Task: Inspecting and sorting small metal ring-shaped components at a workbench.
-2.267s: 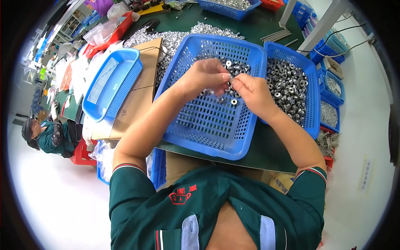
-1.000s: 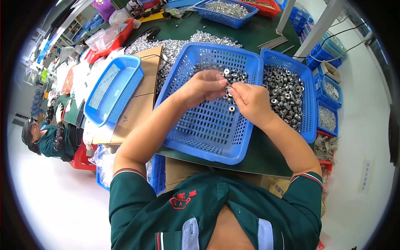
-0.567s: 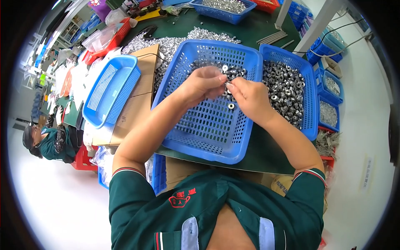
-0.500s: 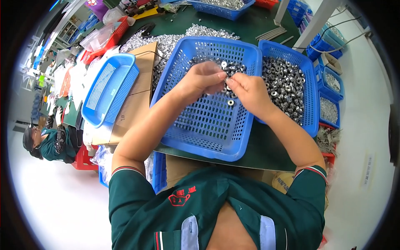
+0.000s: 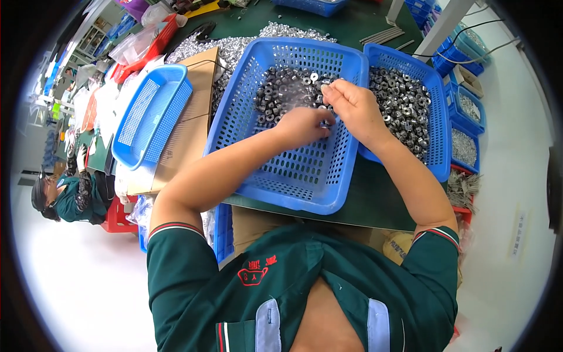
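Observation:
Over the large blue perforated basket [image 5: 293, 196], my left hand [image 5: 302, 128] is low with its fingers curled inward. Its fingertips come close to the loose metal rings, and what they hold, if anything, is hidden. To its right and a little higher, my right hand [image 5: 356, 111] is closed in a pinch above the basket's right side. Whatever sits between its thumb and finger is too small to make out. Short, thick silver rings [image 5: 275, 97] lie in the far half of this basket. The two hands are apart.
A second blue basket [image 5: 440, 138] full of similar metal rings [image 5: 402, 108] stands at the right. On the left, an empty blue basket [image 5: 126, 138] rests on cardboard [image 5: 176, 149]. Shiny small parts [image 5: 287, 30] and metal rods [image 5: 381, 36] lie behind. A co-worker [image 5: 76, 196] sits far left.
My hands have separated from where they met over the basket. The left one has dropped nearer me, while the right stays pinched. The baskets appear slightly higher in the picture.

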The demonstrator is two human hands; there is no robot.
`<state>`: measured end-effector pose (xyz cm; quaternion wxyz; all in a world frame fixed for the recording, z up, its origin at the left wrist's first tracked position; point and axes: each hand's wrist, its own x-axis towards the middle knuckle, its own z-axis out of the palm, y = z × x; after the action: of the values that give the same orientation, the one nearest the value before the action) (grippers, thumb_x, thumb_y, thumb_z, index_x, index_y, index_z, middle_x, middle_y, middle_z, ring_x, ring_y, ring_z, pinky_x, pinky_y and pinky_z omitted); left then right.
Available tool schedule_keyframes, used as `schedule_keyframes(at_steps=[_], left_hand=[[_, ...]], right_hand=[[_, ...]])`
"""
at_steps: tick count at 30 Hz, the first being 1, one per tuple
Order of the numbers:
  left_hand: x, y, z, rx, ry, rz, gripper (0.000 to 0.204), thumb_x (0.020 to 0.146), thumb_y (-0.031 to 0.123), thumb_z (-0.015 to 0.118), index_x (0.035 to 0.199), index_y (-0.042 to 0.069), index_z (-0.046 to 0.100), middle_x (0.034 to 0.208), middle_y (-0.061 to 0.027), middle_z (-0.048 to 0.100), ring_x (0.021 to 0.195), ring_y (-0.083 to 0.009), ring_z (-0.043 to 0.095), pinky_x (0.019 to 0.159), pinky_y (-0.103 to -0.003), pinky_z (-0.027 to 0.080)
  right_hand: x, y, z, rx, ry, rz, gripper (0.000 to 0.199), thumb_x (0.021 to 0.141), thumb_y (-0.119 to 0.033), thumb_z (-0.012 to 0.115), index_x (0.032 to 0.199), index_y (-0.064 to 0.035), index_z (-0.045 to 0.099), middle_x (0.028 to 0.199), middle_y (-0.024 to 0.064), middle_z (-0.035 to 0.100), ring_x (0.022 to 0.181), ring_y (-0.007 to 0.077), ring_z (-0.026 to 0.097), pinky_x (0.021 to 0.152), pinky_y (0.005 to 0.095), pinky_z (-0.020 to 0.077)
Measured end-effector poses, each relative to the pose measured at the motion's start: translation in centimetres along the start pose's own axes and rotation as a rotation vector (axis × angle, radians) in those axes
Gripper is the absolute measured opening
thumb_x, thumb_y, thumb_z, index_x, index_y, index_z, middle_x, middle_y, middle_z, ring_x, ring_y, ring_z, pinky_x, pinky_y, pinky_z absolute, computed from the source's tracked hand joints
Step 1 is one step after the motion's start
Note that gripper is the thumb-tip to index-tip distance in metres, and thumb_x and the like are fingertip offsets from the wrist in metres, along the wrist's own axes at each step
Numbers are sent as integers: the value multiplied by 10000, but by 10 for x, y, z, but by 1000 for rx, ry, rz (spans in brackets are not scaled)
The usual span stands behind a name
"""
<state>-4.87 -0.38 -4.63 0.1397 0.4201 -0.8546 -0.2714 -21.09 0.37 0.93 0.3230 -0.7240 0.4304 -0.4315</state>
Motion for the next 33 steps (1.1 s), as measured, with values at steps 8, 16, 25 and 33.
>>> schedule_keyframes(at_steps=[8, 16, 25, 33], left_hand=[[0, -13, 7, -34, -36, -33, 221, 812, 217, 617, 937, 46, 557, 707, -117, 611, 600, -282, 601, 570, -394, 483], [-2, 1, -61, -1558, -16, -353, 70, 884, 179, 488, 916, 116, 491, 736, -87, 532, 519, -126, 384, 466, -242, 295], [-9, 4, -62, -1596, -60, -240, 79, 912, 161, 533, 889, 110, 478, 734, -69, 551, 555, -107, 403, 481, -231, 277], [-7, 9, -60, -1497, 9, -257, 87, 905, 118, 546, 849, 102, 482, 728, -57, 565, 590, -116, 522, 457, -215, 308]], right_hand=[[0, -4, -3, -30, -89, 83, 285, 939, -260, 536, 859, 1, 617, 686, 33, 602, 637, 74, 520, 598, 240, 427], [-4, -3, -2, -44, -25, 40, 248, 920, -249, 547, 843, -22, 611, 630, 139, 595, 566, 249, 593, 537, 345, 434], [-4, -5, 7, -353, 27, -227, 215, 886, -246, 578, 758, -75, 561, 626, 132, 601, 564, 321, 603, 490, 409, 443], [-6, -6, 6, -539, 23, -396, 176, 838, -169, 594, 709, -70, 525, 609, 100, 585, 543, 293, 590, 484, 392, 440]])
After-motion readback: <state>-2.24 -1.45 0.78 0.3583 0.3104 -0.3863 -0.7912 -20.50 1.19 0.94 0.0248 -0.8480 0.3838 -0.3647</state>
